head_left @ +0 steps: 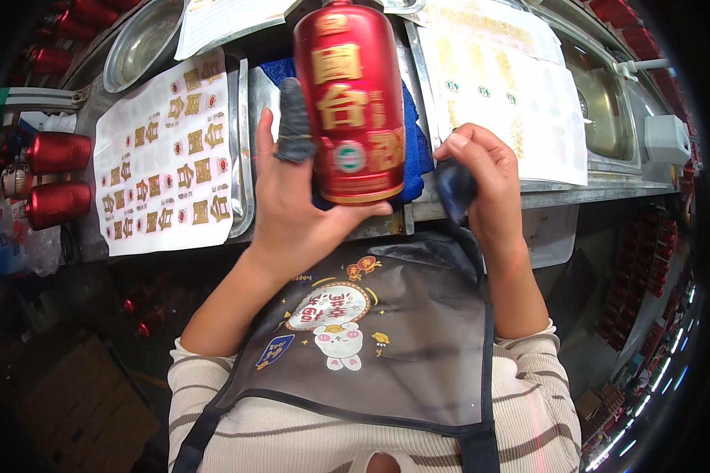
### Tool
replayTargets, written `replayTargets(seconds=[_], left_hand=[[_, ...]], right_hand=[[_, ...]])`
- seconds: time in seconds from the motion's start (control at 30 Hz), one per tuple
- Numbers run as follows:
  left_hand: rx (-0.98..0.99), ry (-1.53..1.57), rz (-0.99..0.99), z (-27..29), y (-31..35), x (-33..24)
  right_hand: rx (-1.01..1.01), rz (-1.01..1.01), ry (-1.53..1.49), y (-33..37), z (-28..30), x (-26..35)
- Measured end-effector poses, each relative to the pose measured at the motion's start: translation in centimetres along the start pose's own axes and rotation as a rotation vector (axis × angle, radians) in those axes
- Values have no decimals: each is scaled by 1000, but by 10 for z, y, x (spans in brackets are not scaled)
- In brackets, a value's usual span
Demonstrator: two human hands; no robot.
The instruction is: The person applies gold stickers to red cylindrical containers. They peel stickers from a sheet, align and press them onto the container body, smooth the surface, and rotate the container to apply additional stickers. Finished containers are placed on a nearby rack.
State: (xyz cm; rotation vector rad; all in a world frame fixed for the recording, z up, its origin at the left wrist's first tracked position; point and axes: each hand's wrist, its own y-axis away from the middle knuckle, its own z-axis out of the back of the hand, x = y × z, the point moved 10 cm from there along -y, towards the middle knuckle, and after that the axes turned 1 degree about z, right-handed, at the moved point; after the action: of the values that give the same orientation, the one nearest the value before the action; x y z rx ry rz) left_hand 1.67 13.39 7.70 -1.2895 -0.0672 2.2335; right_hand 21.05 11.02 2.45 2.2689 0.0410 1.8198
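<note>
A glossy red bottle (371, 79) with gold characters and a small green-and-white round emblem stands out at the centre. My left hand (292, 201) grips it from the left and below, thumb under its base. A grey wrap (294, 118) covers one finger of that hand and lies along the bottle's side. To the right, apart from the bottle, my right hand (493, 173) is closed on a dark blue-black piece (454, 189) whose exact kind I cannot make out. Behind the bottle lies a bright blue cloth (415, 150) on the worktop.
On the left lies a sheet of gold-and-red decals (162, 158) on a metal tray; a paler decal sheet (481, 102) lies on the right. Red bottles (59, 152) lie at the left edge. A metal bowl (142, 47), a water-filled basin (603, 118) and a white container (667, 140) stand farther out.
</note>
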Motion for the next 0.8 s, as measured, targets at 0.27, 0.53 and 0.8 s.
replayTargets(seconds=[0.27, 0.53, 0.8], left_hand=[[-64, 684, 318, 1, -3, 30], [-129, 643, 341, 0, -7, 30], [-135, 613, 370, -1, -6, 30]], right_hand=[[17, -37, 43, -6, -33, -2], [44, 51, 173, -9, -36, -4], [75, 64, 221, -6, -39, -1]])
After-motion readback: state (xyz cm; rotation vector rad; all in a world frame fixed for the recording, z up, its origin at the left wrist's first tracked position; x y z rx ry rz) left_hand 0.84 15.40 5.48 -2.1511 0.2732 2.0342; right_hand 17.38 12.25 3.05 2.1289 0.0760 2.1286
